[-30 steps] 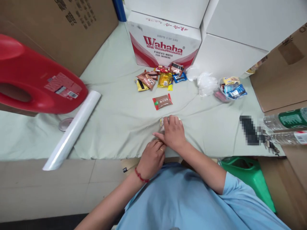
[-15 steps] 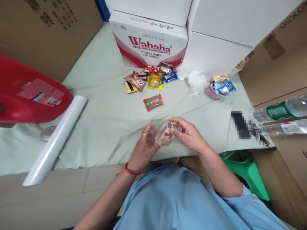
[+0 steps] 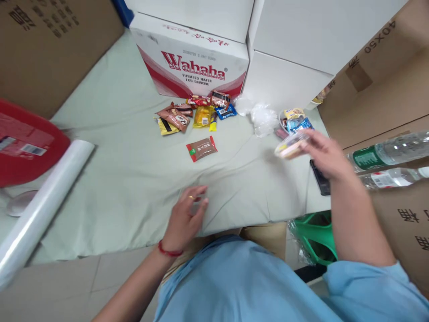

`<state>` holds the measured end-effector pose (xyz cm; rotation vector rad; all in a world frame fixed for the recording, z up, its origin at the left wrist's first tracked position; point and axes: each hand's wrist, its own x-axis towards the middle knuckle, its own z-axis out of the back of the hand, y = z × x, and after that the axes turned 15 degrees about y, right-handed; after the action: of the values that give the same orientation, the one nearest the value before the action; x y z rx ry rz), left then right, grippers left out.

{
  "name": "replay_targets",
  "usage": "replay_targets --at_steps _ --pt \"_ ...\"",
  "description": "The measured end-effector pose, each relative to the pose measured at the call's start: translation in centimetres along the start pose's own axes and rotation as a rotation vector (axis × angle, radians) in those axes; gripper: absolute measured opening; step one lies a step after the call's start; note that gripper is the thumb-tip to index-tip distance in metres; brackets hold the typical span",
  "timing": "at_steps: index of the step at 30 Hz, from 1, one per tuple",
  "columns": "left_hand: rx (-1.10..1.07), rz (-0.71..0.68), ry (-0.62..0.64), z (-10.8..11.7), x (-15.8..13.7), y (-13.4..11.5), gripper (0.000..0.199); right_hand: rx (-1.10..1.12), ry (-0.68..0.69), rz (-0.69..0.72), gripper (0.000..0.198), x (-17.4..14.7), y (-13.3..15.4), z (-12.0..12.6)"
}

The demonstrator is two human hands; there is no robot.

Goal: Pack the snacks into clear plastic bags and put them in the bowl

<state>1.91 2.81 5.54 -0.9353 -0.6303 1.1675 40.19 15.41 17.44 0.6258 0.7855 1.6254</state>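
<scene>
My right hand (image 3: 326, 154) grips a small clear-wrapped snack pack (image 3: 291, 146), blurred by motion, with pale and yellow parts showing through. It is held above the right part of the table, just in front of a clear bowl (image 3: 280, 120) of blue and yellow snack packets. My left hand (image 3: 187, 212) is over the table's front edge, fingers loosely bent and thumb apart, with nothing in it. Beyond the left hand lies a brown and red snack packet (image 3: 202, 148). Behind that is a pile of snack packets (image 3: 177, 118) in brown, yellow, red and blue.
Crumpled clear plastic (image 3: 263, 118) lies left of the bowl. A Wahaha carton (image 3: 194, 67) stands at the back. On the left are a red container (image 3: 30, 143) and a white roll (image 3: 47, 201). At right are a phone (image 3: 320, 178), plastic bottles (image 3: 390, 152) and a green stool (image 3: 317, 237).
My right hand has carried the snack pack away from my left hand, to the right and towards the bowl. My left hand has let go of it and stays near the front edge.
</scene>
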Motion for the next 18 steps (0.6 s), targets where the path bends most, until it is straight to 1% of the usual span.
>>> replay_targets --at_steps 1,2,3,4,5,6,8,9,10,12,14,16,18 --pt "0.041 0.026 -0.047 0.8 -0.5 0.9 0.038 -0.162 -0.092 -0.031 0.041 2.0 -0.4 2.4" --pt "0.089 0.053 -0.091 1.5 -1.1 1.8 0.037 -0.316 -0.145 -0.075 0.043 4.1 -0.8 4.5" --pt "0.137 0.074 -0.131 2.2 -1.7 2.7 0.036 -0.404 -0.167 -0.107 0.044 6.2 -1.1 6.1" --pt "0.182 0.09 -0.163 2.6 -2.2 3.5 0.036 -0.45 -0.124 -0.133 0.045 8.4 -1.5 7.1" --pt "0.223 0.1 -0.19 3.0 -2.8 4.2 0.035 -0.472 -0.07 -0.153 0.047 10.4 -1.8 7.7" --pt "0.26 0.102 -0.216 3.1 -3.2 4.8 0.033 -0.494 0.008 -0.176 0.047 12.3 -2.3 7.8" --pt "0.333 0.073 -0.262 2.8 -3.8 5.5 0.03 -0.581 0.19 -0.198 0.048 15.5 -3.4 6.7" --pt "0.372 0.043 -0.283 2.5 -3.9 5.6 0.029 -0.652 0.263 -0.189 0.049 16.6 -4.0 5.8" --pt "0.415 0.009 -0.303 2.1 -3.9 5.7 0.027 -0.732 0.307 -0.164 0.049 17.5 -4.8 4.8" --pt "0.5 -0.056 -0.338 1.4 -3.7 5.6 0.024 -0.871 0.306 -0.087 0.052 18.2 -6.2 2.8" --pt "0.571 -0.107 -0.357 0.8 -3.5 5.5 0.023 -0.958 0.24 -0.023 0.055 18.0 -7.4 1.4" --pt "0.62 -0.146 -0.356 0.5 -3.4 5.5 0.022 -0.998 0.194 0.012 0.06 17.4 -8.1 0.6" --pt "0.657 -0.173 -0.352 0.4 -3.4 5.6 0.022 -1.019 0.176 0.028 0.064 16.8 -8.3 0.3"
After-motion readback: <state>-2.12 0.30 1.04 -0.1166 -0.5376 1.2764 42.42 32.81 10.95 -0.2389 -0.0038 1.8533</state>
